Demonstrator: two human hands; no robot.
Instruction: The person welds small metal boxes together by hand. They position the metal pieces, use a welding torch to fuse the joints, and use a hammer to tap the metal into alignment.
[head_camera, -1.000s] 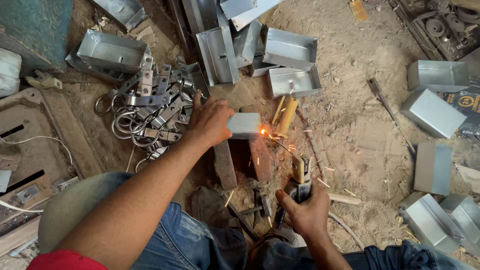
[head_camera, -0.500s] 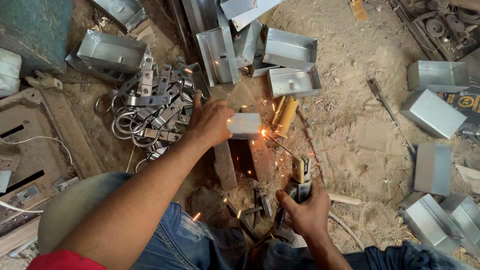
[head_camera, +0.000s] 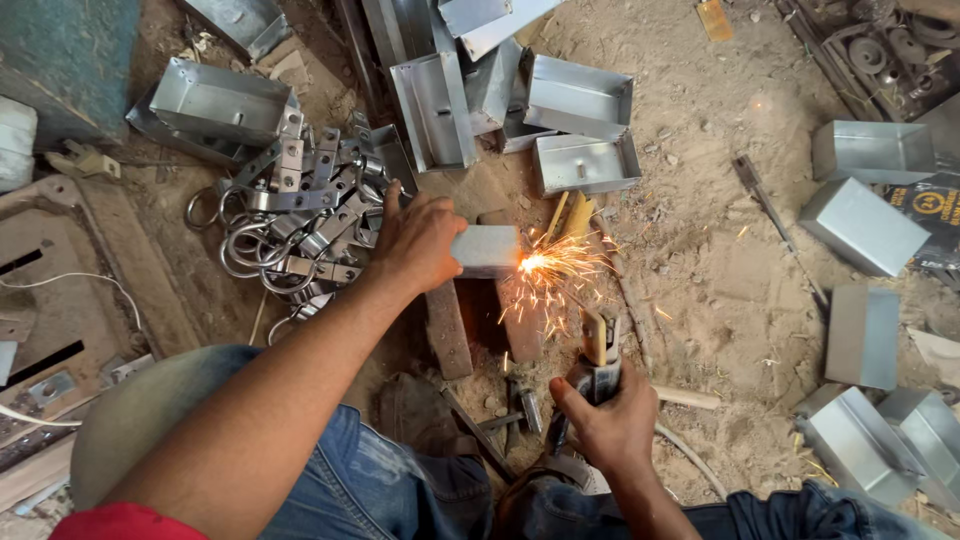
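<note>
My left hand (head_camera: 415, 240) grips a small grey metal box (head_camera: 488, 250) and holds it down on two rusty bars (head_camera: 447, 325) on the ground. My right hand (head_camera: 598, 420) is closed on a welding electrode holder (head_camera: 598, 345) whose rod reaches up to the box's right end. A bright point with a spray of orange sparks (head_camera: 545, 275) sits where rod and box meet. My jeans-clad knees fill the bottom of the view.
A heap of metal clamps and rings (head_camera: 300, 225) lies left of the box. Open grey metal trays (head_camera: 580, 165) lie behind it, more closed boxes (head_camera: 860, 225) at the right. A hammer (head_camera: 520, 410) and a wooden stick lie near my right hand. Sandy ground surrounds everything.
The spark spray has grown larger and spreads further right and down. Both hands have kept nearly the same place.
</note>
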